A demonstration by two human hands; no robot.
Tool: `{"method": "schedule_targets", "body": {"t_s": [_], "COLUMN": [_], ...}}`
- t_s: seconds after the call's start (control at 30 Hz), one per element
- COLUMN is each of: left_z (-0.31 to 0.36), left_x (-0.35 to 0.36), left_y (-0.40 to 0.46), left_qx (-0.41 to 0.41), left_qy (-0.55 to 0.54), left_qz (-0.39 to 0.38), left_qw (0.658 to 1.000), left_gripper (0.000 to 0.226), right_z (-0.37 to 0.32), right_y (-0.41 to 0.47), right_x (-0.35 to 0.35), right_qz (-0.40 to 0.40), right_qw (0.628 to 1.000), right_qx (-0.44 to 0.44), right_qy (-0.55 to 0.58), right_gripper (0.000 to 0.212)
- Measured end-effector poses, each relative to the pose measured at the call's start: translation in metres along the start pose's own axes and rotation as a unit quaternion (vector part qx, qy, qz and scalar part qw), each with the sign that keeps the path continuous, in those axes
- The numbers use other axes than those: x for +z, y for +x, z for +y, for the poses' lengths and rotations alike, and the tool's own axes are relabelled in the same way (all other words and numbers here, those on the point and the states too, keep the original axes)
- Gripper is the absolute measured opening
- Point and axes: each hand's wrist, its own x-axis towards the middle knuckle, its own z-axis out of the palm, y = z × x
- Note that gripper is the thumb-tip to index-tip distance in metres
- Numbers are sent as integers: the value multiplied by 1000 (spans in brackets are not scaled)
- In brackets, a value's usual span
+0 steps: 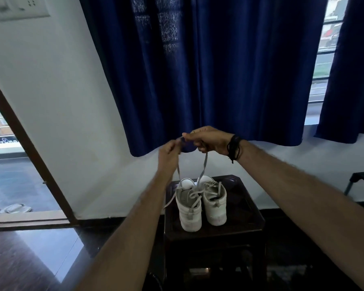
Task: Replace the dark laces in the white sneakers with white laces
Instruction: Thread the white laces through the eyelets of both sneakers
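Observation:
Two white sneakers stand side by side on a dark wooden stool [248, 225], heels toward me: the left sneaker [188, 208] and the right sneaker [213, 203]. A pale grey-white lace [204, 166] rises from the shoes in two strands to my raised hands. My left hand [168, 153] pinches one strand near its end. My right hand [208, 139], with a dark wristband, grips the other strand. Loose lace lies across both shoe openings, and one end hangs off the stool's left side [168, 203]. I see no dark lace.
Blue curtains [208, 70] hang over a window behind the stool. An open doorway at the left leads to a balcony where a pair of sandals [16, 207] lies. A dark piece of furniture [361, 179] stands at the right. The floor is dark and glossy.

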Motion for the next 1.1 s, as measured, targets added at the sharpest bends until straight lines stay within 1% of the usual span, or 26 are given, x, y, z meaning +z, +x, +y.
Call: {"method": "schedule_targets", "body": {"t_s": [0.07,0.13,0.17,0.2,0.23,0.27,0.3,0.33,0.37,0.4,0.47,0.53,0.57,0.6,0.63,0.7,0.73,0.77,0.83,0.9,0.93,0.97,1.0,1.03,1.07,1.1], "left_z": [-4,-12,-16,-19,-22,-24,-25,-23,-20,-13,7,24,27,26,25,21,19,15,9,0,-2,-2,-3,-2,1,9], "left_x": [-15,-32,-41,-50,-56,-58,-56,-50,-41,-31,-11,0,0,-4,-9,-23,-32,-41,-58,-71,-73,-71,-67,-60,-51,-39], "left_y": [2,4,3,1,-1,-4,-6,-8,-9,-12,-18,-26,-27,-25,-23,-17,-14,-10,-6,-6,-11,-18,-26,-33,-38,-43], "left_qx": [-27,-92,-136,-184,-230,-261,-262,-228,-172,-110,-59,-52,-51,-45,-41,-69,-99,-143,-240,-327,-359,-354,-298,-223,-157,-119], "left_qy": [-41,-56,-34,2,64,143,215,252,239,184,84,77,70,61,40,-18,-39,-43,-38,41,131,226,290,305,254,165], "left_qz": [100,226,282,313,318,300,267,240,209,166,25,-136,-176,-177,-144,-12,55,119,243,322,315,291,256,204,136,65], "left_qw": [994,968,949,932,918,906,902,909,933,963,994,986,981,981,988,997,993,982,939,888,869,860,873,903,945,977], "left_gripper": [28,30,30,30,28,29,36,47,55,57,47,22,15,20,28,34,36,38,40,45,49,52,54,57,58,58], "right_z": [7,18,25,30,35,38,39,38,36,33,26,19,16,14,13,16,20,25,36,44,45,45,43,40,35,30], "right_y": [-8,-17,-22,-25,-27,-28,-27,-26,-24,-22,-19,-17,-18,-19,-22,-31,-36,-41,-50,-55,-57,-57,-57,-55,-53,-51], "right_x": [-13,-26,-31,-35,-37,-37,-36,-33,-28,-22,-9,0,0,-2,-7,-20,-26,-31,-38,-41,-40,-39,-35,-31,-24,-17], "right_qz": [16,25,30,36,42,48,51,51,48,41,24,20,29,43,53,56,54,55,62,71,75,79,82,83,82,79], "right_qw": [1000,999,998,998,997,997,997,998,998,999,1000,1000,999,999,998,998,998,998,998,997,996,996,995,996,996,997], "right_qx": [15,33,42,50,54,55,50,43,37,29,12,-11,-18,-19,-15,0,8,15,24,19,11,4,-1,-7,-12,-17], "right_qy": [-7,-20,-21,-20,-16,-11,-7,-6,-7,-11,-12,-3,4,14,22,22,16,12,10,26,39,48,49,42,32,21], "right_gripper": [28,26,24,24,25,26,26,27,28,29,30,26,25,24,24,24,24,23,18,14,13,13,14,16,19,21]}}
